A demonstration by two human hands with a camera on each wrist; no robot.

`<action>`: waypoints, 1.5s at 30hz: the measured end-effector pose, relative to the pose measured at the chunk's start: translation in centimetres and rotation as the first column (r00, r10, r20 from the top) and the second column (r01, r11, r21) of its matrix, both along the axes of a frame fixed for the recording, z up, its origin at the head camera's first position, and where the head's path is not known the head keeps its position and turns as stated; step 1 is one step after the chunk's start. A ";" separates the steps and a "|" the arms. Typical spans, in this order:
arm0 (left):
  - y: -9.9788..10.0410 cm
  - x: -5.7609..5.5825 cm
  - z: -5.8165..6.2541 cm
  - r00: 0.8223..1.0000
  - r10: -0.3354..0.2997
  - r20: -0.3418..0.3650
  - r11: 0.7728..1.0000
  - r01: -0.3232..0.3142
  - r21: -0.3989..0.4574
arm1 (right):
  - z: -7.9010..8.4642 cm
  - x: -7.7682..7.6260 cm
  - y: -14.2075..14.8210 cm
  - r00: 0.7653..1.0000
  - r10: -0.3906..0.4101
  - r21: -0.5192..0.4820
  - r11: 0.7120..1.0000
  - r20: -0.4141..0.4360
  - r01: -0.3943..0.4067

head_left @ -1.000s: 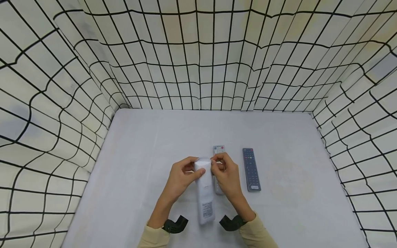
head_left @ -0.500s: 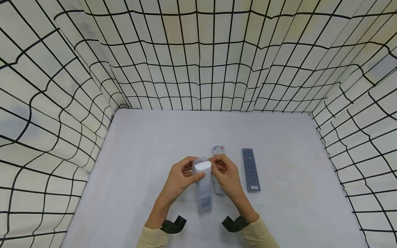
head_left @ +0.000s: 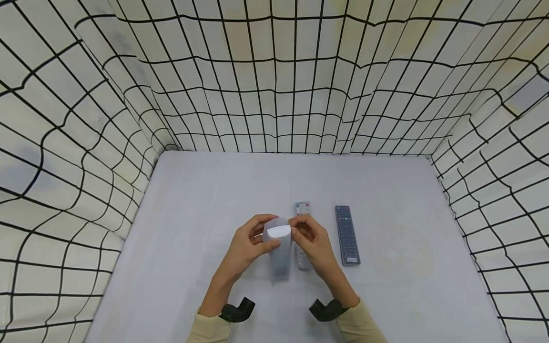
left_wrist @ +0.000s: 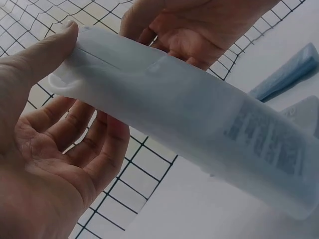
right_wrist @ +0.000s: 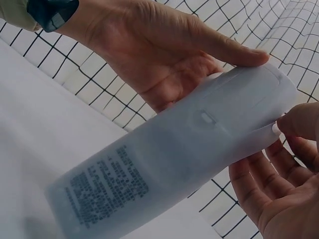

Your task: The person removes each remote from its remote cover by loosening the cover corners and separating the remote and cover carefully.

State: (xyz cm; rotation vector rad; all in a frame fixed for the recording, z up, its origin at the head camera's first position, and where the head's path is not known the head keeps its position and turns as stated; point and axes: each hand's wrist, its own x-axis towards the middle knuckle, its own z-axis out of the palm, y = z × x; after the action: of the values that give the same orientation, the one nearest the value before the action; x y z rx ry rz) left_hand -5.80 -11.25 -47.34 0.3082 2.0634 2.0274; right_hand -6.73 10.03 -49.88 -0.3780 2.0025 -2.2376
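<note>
A white remote control (head_left: pixel 279 231) is inside a translucent plastic sleeve (head_left: pixel 280 267), held between the two hands. Its back, with a battery cover latch (right_wrist: pixel 207 117) and a block of printed text, shows through the plastic in the right wrist view. The left hand (head_left: pixel 246 245) holds the upper end from the left, its thumb on the near face and fingers behind. At the sleeve's open edge, the right hand (head_left: pixel 312 242) pinches the plastic between thumb and forefinger, clearest in the right wrist view. The remote's front face is hidden in the head view.
Partly behind the right hand, a light grey remote (head_left: pixel 302 207) lies on the white tabletop (head_left: pixel 206 205). A dark remote (head_left: pixel 348 235) lies farther right. White walls with a black grid (head_left: pixel 274 76) surround the table at the back and sides.
The sleeved remote has tilted, its lower end rising and its top end turning into view. Both hands have shifted only slightly, keeping hold near the top.
</note>
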 end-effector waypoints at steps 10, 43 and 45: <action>-1.7 -0.6 -0.4 0.999 -0.001 -0.041 0.999 -0.001 -0.042 | -0.4 -0.2 -1.5 1.000 0.001 0.033 0.999 0.013 -0.001; -4.7 -1.8 -3.3 0.984 0.170 0.055 0.985 -0.172 0.020 | -1.5 -1.3 -5.5 0.994 -0.090 0.044 0.995 0.068 0.088; -4.5 -2.1 -3.5 0.976 0.212 0.047 0.977 -0.212 -0.010 | -1.5 -1.4 -5.5 0.993 -0.093 0.046 0.995 0.071 0.090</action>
State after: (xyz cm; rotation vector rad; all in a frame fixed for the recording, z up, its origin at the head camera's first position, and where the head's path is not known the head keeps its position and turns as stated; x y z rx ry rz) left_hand -7.89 -15.75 -50.81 0.0378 2.1522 2.1247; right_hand -8.14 4.49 -51.36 -0.2009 2.0659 -2.2225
